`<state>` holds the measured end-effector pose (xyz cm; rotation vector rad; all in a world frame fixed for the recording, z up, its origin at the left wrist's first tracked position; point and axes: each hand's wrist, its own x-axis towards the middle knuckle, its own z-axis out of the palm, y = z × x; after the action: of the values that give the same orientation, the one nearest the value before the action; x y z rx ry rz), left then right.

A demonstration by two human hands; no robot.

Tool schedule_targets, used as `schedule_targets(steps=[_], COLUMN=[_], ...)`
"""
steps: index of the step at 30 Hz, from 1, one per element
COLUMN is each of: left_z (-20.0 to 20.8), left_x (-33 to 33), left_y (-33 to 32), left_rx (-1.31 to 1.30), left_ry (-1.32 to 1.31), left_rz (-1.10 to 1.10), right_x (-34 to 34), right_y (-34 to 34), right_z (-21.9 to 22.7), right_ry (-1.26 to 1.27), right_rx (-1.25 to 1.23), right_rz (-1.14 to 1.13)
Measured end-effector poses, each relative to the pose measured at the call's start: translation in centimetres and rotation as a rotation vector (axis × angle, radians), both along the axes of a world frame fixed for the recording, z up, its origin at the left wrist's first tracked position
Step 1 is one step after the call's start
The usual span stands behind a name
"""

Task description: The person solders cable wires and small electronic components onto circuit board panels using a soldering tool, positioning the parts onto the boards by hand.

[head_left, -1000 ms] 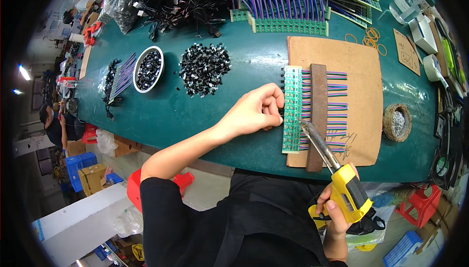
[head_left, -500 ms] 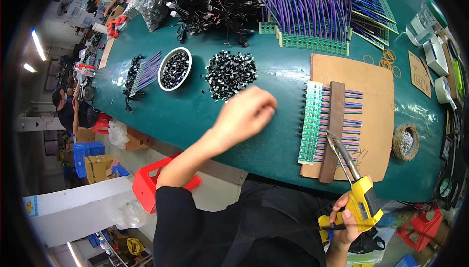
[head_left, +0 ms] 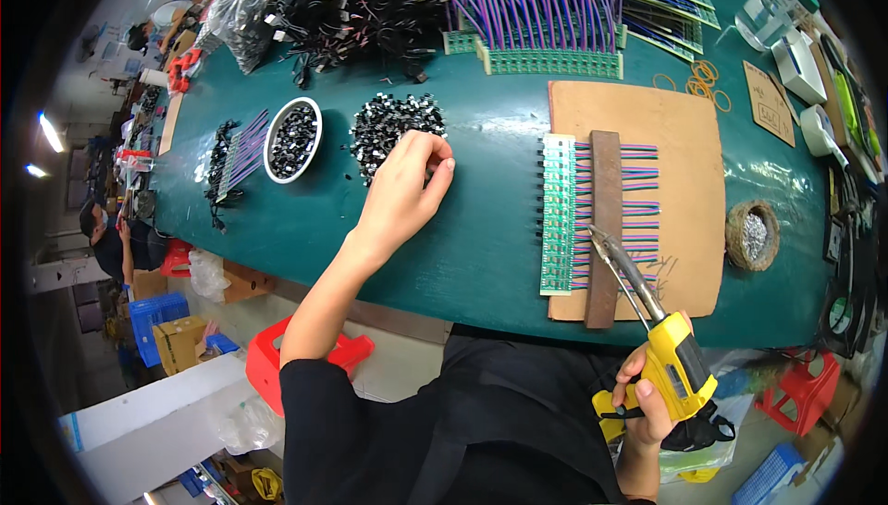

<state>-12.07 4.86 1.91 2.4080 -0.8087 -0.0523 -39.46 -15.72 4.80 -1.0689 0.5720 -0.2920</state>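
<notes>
My left hand (head_left: 404, 192) is over the near right edge of a pile of small black connectors (head_left: 393, 121), fingers bent in toward the thumb. Whatever may be between its fingertips is too small to tell. My right hand (head_left: 647, 403) grips a yellow soldering gun (head_left: 680, 371) at the table's front edge. The gun's tip is above a rusty metal bar (head_left: 606, 227). That bar lies across striped wires (head_left: 640, 214) coming from a green circuit board panel (head_left: 558, 218), with small black parts along the panel's left edge. A cardboard sheet (head_left: 694, 227) is underneath.
A white bowl (head_left: 319, 140) of connectors stands left of the pile. Behind are black cables (head_left: 361, 19) and wired panels (head_left: 555, 63). Rubber bands (head_left: 705, 80), a jar (head_left: 766, 19) and a small round pot (head_left: 733, 246) are at the right. A red stool (head_left: 264, 371) stands below.
My left hand has moved left from the bare table onto the connector pile. The whole view has shifted slightly; my right hand still holds the soldering gun over the bar.
</notes>
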Motion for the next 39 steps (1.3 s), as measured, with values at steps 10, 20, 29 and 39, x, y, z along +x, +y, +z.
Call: schedule_targets(steps=[10,20,29,39], left_z=[0.0,-0.8,-1.2,-1.0], left_x=[-3.7,-4.7,-4.7,-4.9], left_y=[-3.0,-3.6,-4.7,-4.9], left_rx=[-0.475,-0.454,-0.415,-0.391], left_ry=[0.935,1.109,1.162,1.134], left_rz=[-0.072,-0.131,-0.135,-0.109], right_x=[-0.7,-0.9,-1.0,-0.9], right_y=[-0.1,-0.2,0.0,0.1], right_z=[-0.4,-0.7,-1.0,-1.1], right_ry=[0.008,0.006,0.019,0.107], right_rx=[0.065,0.158,0.198,0.138], right_rz=[0.057,0.105,0.171,0.227])
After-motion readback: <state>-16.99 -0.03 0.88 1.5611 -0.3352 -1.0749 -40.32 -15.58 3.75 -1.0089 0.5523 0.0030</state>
